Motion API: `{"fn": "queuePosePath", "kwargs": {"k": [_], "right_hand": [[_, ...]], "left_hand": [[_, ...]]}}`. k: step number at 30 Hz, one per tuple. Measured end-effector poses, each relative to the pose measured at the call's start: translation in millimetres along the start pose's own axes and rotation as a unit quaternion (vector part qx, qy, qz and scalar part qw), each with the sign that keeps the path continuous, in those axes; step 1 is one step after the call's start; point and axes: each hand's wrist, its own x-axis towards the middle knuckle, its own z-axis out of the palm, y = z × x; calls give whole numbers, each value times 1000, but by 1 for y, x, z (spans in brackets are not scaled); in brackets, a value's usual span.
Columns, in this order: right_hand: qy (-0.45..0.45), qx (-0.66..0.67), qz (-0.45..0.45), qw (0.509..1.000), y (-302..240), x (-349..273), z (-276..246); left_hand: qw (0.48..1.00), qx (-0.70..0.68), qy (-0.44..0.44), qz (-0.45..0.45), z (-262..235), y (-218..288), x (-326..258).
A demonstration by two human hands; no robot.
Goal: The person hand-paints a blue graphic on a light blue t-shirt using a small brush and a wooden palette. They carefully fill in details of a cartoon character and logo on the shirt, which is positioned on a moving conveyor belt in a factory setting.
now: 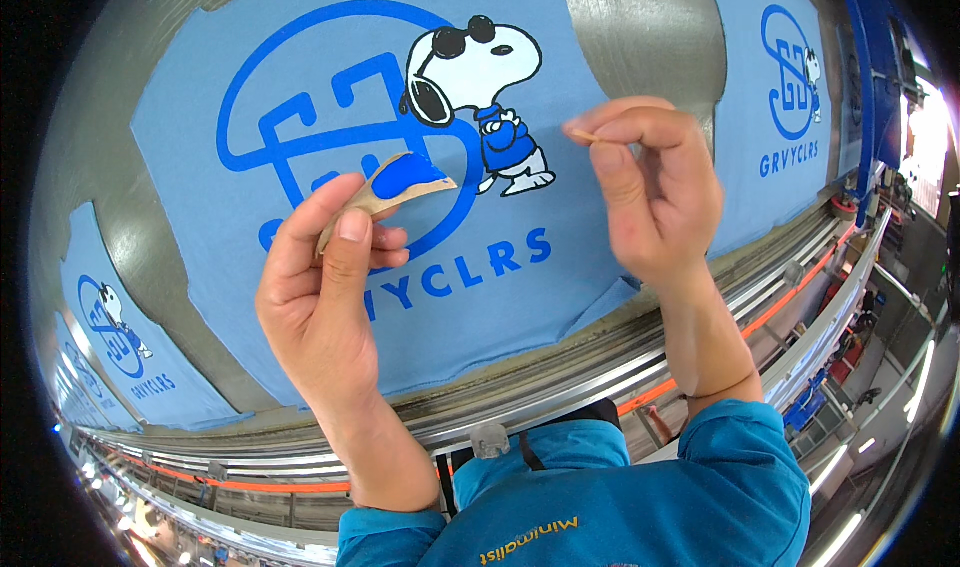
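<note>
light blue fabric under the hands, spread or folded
Mostly spread: the light blue fabric lies out with its print facing up, though its lower right corner looks folded.

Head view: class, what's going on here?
A person's left hand holds a curved tan scrap bearing a paint-like blue patch. The right hand pinches a thin tan piece, apart from the scrap; its kind is unclear. Below lies a light-blue fabric panel, already printed with a blue emblem and a cartoon dog in sunglasses.

A long grey table (pixel 655 32) carries several printed light-blue fabric pieces (pixel 575 217).
</note>
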Motion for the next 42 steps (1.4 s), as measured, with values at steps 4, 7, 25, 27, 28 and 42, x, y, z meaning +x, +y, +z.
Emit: {"fn": "queuePosePath", "kwargs": {"k": [4,7,25,27,28,42], "right_hand": [[-80,-25,-45,995,-2,-1,5],[-97,-55,-48,993,-1,-3,7],[-262,264,166,913,-53,-32,19],[-165,120,114,972,-42,-20,5],[-107,-17,44,993,-33,-12,-1],[-95,-118,-81,985,-7,2,7]], "left_hand": [[1000,9,7,0,-1,0,-1],[1000,12,3,3,0,0,0],[959,-282,-31,2,13,-7,-11],[955,-296,-16,5,9,-5,-6],[953,-302,-7,7,6,-5,-4],[939,-340,-29,-34,-1,-7,0]]}}
